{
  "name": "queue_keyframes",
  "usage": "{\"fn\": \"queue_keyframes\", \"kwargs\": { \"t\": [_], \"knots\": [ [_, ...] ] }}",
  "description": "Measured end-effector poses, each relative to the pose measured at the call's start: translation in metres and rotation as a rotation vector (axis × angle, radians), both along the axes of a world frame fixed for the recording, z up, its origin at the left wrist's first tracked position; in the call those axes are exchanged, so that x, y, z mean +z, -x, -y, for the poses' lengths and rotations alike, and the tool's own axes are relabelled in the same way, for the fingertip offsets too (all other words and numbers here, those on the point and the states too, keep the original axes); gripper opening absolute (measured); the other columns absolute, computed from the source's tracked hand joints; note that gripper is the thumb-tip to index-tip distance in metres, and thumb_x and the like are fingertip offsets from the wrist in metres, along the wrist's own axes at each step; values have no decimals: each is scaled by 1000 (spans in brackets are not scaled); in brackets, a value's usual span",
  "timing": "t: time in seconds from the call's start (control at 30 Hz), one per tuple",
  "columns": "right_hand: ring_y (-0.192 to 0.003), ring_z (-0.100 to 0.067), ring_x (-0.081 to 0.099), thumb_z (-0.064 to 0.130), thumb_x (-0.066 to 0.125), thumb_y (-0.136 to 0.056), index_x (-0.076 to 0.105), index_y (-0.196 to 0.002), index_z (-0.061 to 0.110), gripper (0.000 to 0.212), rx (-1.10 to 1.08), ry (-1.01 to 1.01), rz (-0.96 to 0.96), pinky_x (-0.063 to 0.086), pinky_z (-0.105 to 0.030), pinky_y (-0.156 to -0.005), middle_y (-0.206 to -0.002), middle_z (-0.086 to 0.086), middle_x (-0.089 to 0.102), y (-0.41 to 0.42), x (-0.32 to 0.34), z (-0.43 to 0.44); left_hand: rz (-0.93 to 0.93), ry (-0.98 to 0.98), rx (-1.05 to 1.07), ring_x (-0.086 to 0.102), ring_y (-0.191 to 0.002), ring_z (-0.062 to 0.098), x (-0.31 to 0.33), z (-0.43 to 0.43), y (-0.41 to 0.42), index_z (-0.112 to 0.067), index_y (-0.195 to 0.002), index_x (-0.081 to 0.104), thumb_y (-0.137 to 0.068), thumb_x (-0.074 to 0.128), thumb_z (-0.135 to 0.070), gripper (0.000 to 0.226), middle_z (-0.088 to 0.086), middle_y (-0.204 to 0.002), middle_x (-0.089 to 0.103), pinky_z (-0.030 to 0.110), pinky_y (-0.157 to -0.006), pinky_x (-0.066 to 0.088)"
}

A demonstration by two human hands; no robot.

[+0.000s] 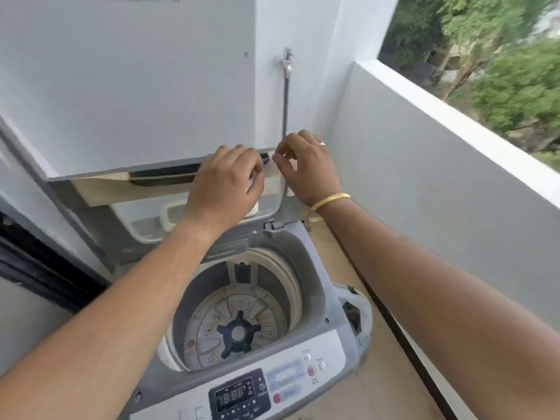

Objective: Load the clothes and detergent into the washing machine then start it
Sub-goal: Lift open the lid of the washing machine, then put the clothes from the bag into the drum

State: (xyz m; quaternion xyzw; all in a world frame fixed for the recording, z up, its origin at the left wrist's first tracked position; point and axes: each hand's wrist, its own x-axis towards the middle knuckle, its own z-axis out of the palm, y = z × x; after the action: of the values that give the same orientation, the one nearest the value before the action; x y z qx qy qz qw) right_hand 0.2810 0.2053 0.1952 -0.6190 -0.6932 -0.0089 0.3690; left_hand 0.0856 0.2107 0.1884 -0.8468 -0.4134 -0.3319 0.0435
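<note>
A grey top-loading washing machine stands below me with its lid raised against the wall. The drum holds nothing; its blue pulsator shows at the bottom. My left hand curls over the lid's upper edge beside the dark handle recess. My right hand, with a ring and gold bangles, hovers at the lid's right corner, its fingers bent and apart and its fingertips by the edge. The control panel at the front shows a lit display. No clothes or detergent are in view.
A metal tap with a grey hose hangs on the wall behind the machine. A white balcony parapet runs along the right, trees beyond it. A dark door frame is at the left. The floor is wood-toned.
</note>
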Motion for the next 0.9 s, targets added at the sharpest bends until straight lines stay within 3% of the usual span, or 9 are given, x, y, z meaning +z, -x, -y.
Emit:
{"fn": "queue_keyframes", "kwargs": {
  "t": [0.17, 0.33, 0.5, 0.63, 0.67, 0.7, 0.77, 0.9],
  "knots": [
    [-82, -23, 60, 24, 62, -97, 66, -94, 16, 10, -212, 162, -42, 52, -38, -77, -86, 3, 66, -104, -54, 66, -92, 474, -284, 65, -90, 18, -45, 45, -109, -25, -101, 64, -102, 66, -28, 3, -6, -98, 69, 40, -79, 57],
    [-65, -15, 59, 25, 64, -96, 65, -89, 23, 7, -376, 486, -137, 47, -33, -62, -70, 11, 61, -211, -161, 130, -321, 938, -408, 71, -94, 17, -134, 67, -225, -26, -104, 70, -101, 69, -31, 6, -8, -101, 74, 38, -85, 60],
    [-76, -20, 66, 30, 64, -95, 65, -89, 25, 8, -376, 834, -216, 59, -41, -72, -82, 5, 71, -288, -291, 146, -265, 1273, -198, 67, -92, 22, -247, 61, -325, -17, -105, 70, -102, 64, -23, 9, 3, -105, 75, 39, -81, 57],
    [-78, -21, 67, 30, 61, -98, 64, -89, 24, 11, -349, 983, -242, 58, -39, -73, -85, 3, 72, -327, -383, 130, -262, 1432, 44, 51, -68, 20, -354, 49, -384, -18, -78, 56, -102, 52, -14, 25, 3, -77, 61, 40, -71, 46],
    [-81, -21, 68, 29, 60, -98, 65, -90, 23, 11, -341, 1008, -238, 58, -39, -75, -88, 1, 73, -339, -409, 117, -281, 1454, 96, 56, -71, 22, -385, 44, -398, -14, -81, 62, -103, 51, -12, 25, 7, -81, 65, 41, -74, 49],
    [-85, -22, 68, 27, 59, -99, 66, -92, 21, 12, -334, 1056, -257, 57, -38, -79, -92, -1, 74, -346, -434, 111, -321, 1495, 139, 66, -84, 27, -417, 45, -405, -7, -95, 71, -105, 51, -12, 23, 13, -95, 74, 43, -82, 54],
    [-98, -25, 68, 22, 58, -100, 68, -98, 16, 12, -317, 1143, -283, 55, -37, -86, -103, -6, 74, -355, -482, 96, -341, 1554, 220, 71, -116, 37, -473, 49, -410, -4, -124, 70, -107, 51, -19, 29, 19, -127, 76, 45, -99, 57],
    [-112, -29, 64, 10, 58, -97, 63, -99, 12, 6, -246, 1343, -274, 50, -34, -96, -120, -12, 70, -356, -588, 76, -297, 1697, 364, 65, -131, 37, -581, 72, -415, -8, -138, 60, -111, 48, -22, 32, 17, -144, 68, 43, -108, 53]
  ]
}}
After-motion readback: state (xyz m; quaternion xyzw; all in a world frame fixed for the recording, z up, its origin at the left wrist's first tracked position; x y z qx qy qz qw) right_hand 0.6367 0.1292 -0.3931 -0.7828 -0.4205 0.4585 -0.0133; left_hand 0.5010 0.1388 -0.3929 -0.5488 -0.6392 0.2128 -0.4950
